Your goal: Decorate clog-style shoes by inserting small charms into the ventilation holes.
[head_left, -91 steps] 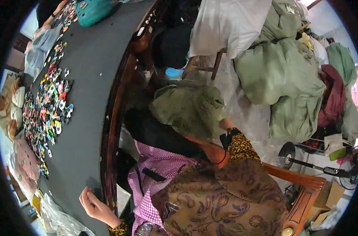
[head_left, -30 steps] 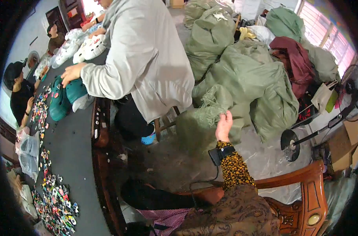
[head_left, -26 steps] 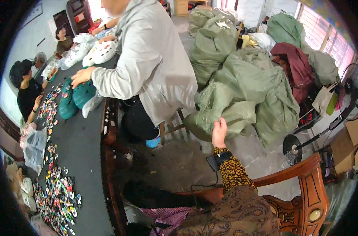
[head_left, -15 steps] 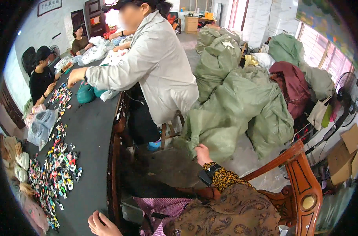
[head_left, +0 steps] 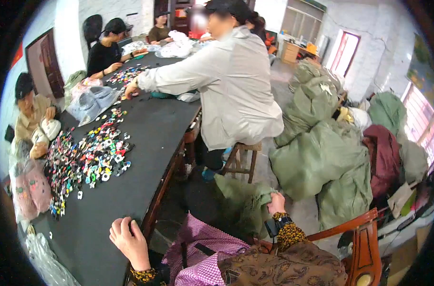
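Observation:
My right hand (head_left: 275, 204) is closed around the edge of a green woven sack (head_left: 243, 198), low beside the chair. The sack looks limp and hangs to the left of that hand, towards my lap; its lower part is hidden. Near the front right edge of the dark table (head_left: 117, 190) is my left hand (head_left: 131, 241), fingers apart and slightly bent, with nothing in it. Farther along the tabletop lies a heap of small, many-coloured pieces (head_left: 95, 152), too small to name.
Full green sacks (head_left: 322, 152) and a maroon sack (head_left: 384, 159) stand at right. A wooden chair (head_left: 362, 248) is beside me. A co-worker in a pale jacket (head_left: 226, 86) sits on a stool (head_left: 243, 162); other people sit around the table. Clear plastic bags (head_left: 47, 257) lie at left.
My right hand has drawn the green sack away from the pile, towards me. My left hand shows more fully over the table edge. The view has turned left.

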`<action>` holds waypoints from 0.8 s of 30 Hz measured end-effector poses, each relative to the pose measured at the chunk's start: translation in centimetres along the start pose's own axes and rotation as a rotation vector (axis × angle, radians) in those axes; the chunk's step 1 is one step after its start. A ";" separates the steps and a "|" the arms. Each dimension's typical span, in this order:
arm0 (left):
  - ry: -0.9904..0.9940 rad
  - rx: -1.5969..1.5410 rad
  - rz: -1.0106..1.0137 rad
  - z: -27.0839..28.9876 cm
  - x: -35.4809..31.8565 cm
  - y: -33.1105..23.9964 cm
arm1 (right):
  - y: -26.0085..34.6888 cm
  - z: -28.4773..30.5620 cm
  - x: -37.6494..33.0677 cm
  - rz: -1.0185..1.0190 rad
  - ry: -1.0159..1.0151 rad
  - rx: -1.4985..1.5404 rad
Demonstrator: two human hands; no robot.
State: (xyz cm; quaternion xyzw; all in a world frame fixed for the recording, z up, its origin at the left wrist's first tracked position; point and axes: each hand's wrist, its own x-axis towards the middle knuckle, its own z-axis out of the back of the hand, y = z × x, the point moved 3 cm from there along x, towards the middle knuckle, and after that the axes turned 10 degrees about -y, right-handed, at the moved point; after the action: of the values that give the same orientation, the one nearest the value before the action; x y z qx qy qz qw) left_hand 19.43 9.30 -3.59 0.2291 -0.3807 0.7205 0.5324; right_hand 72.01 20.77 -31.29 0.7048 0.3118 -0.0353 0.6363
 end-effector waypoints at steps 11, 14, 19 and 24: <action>-0.039 -0.013 -0.193 0.7 1.2 -2.8 | 6.5 -6.9 0.3 0.341 0.830 -1.319; 0.017 0.035 -0.195 0.0 1.5 -2.2 | 6.5 -6.5 6.4 0.512 0.928 -1.689; 0.118 0.065 -0.039 -1.1 3.4 -3.2 | 11.4 -4.8 20.0 0.141 0.151 -1.763; 0.161 0.175 -0.128 -2.8 5.3 -6.4 | 27.0 -12.6 13.5 0.631 0.268 -0.643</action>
State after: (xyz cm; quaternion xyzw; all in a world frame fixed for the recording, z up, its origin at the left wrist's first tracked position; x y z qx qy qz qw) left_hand 23.91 15.61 0.54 0.2399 -0.2573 0.7316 0.5840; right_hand 91.57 37.75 -11.30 0.5307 0.1567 0.3494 0.7561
